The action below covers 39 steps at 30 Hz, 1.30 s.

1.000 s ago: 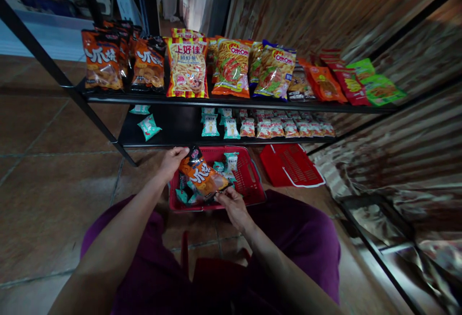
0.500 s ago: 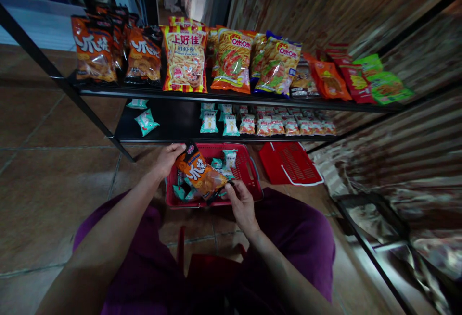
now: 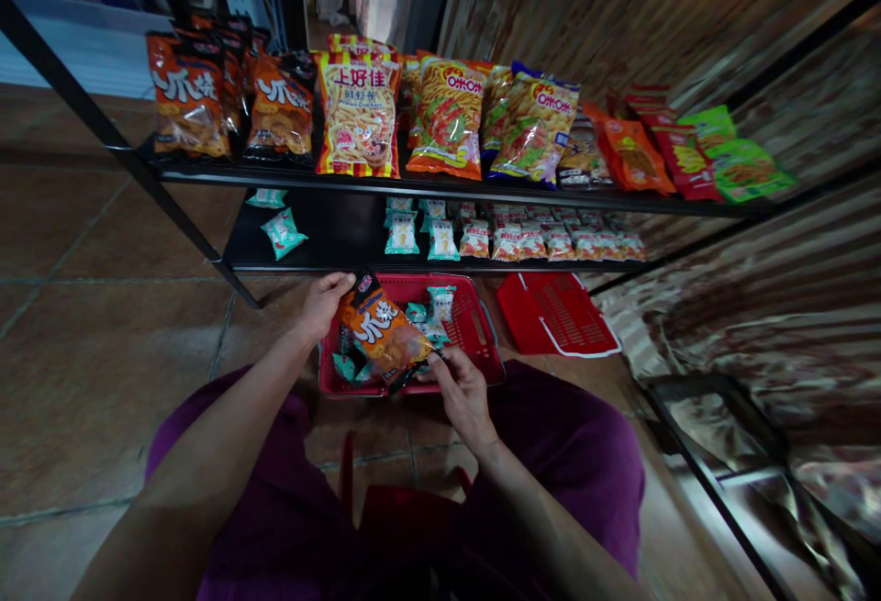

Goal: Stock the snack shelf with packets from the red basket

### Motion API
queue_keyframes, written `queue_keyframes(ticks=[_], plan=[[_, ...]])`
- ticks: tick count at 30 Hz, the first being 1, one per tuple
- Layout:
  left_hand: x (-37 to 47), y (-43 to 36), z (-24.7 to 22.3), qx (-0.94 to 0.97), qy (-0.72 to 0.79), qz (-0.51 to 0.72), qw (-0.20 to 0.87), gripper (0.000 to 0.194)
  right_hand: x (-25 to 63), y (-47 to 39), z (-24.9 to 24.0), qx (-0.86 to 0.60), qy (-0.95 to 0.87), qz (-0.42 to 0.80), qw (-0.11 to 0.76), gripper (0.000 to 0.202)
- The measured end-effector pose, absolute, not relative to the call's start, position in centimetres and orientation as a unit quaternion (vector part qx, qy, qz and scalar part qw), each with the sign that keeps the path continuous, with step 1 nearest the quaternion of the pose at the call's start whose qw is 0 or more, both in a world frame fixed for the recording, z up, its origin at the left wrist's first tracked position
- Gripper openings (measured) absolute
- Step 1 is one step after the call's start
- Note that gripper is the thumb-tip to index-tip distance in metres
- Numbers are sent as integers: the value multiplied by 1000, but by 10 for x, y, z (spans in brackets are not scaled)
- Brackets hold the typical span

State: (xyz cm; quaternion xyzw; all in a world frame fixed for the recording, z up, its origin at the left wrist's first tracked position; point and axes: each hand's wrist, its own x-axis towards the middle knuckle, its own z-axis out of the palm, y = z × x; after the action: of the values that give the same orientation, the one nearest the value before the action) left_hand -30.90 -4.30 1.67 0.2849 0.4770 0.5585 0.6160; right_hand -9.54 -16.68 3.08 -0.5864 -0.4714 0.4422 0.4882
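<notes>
Between my two hands an orange and black snack bag [image 3: 386, 333] is held at a slant, its printed front facing up. My left hand [image 3: 326, 302] pinches the bag's upper left corner. At the lower right end, my right hand [image 3: 462, 388] grips the black edge between thumb and fingers. Below the bag stands a red shopping basket [image 3: 487, 344], partly covered by it. Several small teal and white packets [image 3: 441, 305] lie inside the basket.
A black shelf rack [image 3: 309, 239] stands ahead. Its upper level carries orange-black bags [image 3: 189, 101], prawn crackers [image 3: 359, 115] and noodle snack bags [image 3: 446, 115]. Small red-white packets [image 3: 507, 239] line the lower level. Another red basket [image 3: 543, 317] sits right, near a metal frame [image 3: 716, 482].
The view has shifted slightly, so the shelf appears a little further right. Both hands keep the same hold on the snack bag, which hardly moves.
</notes>
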Motion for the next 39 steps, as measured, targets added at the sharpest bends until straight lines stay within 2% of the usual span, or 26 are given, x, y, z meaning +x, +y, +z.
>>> queue_keyframes(ticks=[8,16,22,27,32,35,39], plan=[[-307,-41,12,258,503,567,599,38,-105,-159,31,-577,-418,480,513,27],[-306,-40,10,314,524,550,569,34,-115,-146,50,-567,-379,475,555,30],[-301,-43,1,301,569,498,581,19,-119,-127,57,-586,-380,442,563,30],[-300,-48,1,260,580,434,638,23,-117,-118,64,-564,-591,307,488,20],[-297,-51,10,126,463,401,780,31,-121,-119,69,-495,-776,149,361,26],[-296,-50,17,101,419,437,789,33,-128,-126,67,-463,-831,91,296,30],[-298,-49,25,87,404,450,791,34,-135,-140,60,-415,-873,58,251,34]])
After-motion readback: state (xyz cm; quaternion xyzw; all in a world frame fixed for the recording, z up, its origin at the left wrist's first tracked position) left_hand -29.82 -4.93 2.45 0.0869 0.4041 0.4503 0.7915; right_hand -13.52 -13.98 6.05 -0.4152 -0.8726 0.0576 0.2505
